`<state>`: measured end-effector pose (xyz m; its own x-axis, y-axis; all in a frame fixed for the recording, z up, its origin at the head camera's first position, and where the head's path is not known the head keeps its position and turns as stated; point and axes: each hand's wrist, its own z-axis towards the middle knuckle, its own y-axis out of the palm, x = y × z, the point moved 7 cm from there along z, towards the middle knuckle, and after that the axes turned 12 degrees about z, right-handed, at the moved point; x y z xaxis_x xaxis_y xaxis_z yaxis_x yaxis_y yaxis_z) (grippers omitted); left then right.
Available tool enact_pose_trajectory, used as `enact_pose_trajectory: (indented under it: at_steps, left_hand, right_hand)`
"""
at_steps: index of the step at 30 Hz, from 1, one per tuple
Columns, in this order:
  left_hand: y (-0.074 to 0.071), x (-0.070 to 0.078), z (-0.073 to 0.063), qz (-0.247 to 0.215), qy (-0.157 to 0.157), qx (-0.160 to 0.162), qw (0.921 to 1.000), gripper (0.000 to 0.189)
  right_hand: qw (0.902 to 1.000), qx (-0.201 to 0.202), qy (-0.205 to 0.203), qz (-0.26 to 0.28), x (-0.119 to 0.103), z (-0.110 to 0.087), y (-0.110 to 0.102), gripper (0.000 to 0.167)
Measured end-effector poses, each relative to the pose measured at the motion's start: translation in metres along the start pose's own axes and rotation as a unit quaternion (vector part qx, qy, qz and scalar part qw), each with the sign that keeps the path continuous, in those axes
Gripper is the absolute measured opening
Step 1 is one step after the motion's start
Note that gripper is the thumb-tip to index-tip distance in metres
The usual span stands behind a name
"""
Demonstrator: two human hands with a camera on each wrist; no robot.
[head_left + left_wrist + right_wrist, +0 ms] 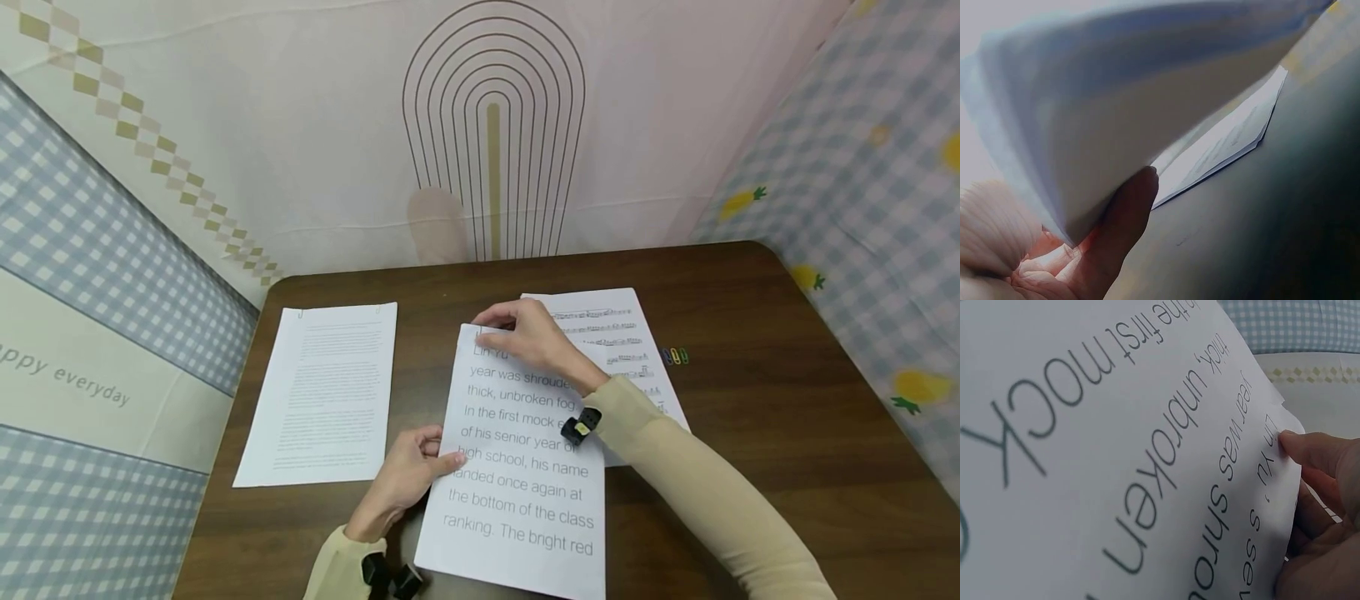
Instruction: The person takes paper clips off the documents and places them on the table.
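A stack of sheets in large print (517, 475) is held up off the table in the middle of the head view. My left hand (411, 468) grips its left edge, thumb on the printed face and fingers behind. At the top edge, near the upper left corner, my right hand (528, 337) pinches the same sheets. In the right wrist view its thumb (1313, 450) presses the print while the other fingers sit behind the paper. Several layers of the stack (1104, 119) show in the left wrist view. Whether a clip sits under the right fingers is hidden.
On the left of the brown table (750, 350) lies a stack in small print (337, 392), with a clip (301, 314) at its top edge. Sheet music (618, 321) lies partly behind the held sheets. Several coloured paper clips (676, 357) lie to its right.
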<state>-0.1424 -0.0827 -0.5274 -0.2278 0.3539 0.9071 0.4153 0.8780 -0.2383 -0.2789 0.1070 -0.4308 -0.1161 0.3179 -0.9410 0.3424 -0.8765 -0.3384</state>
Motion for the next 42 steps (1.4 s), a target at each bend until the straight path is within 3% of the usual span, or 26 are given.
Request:
enact_pose_trajectory:
  at_steps: [11, 30, 42]
  left_hand:
    - [0.001, 0.0, 0.001, 0.001, -0.005, 0.001, 1.0, 0.033]
    - [0.004, 0.0, 0.0, -0.01, -0.006, -0.015, 0.9998, 0.029]
    - [0.005, -0.001, -0.001, -0.008, -0.001, -0.021, 0.9997, 0.029]
  right_hand:
    - [0.9994, 0.014, 0.022, 0.022, 0.002, 0.001, -0.005, 0.025]
    - [0.9964, 0.05, 0.019, 0.066, 0.011, 0.002, -0.015, 0.023]
    - [0.995, 0.045, 0.029, 0.085, 0.018, 0.0, -0.017, 0.027]
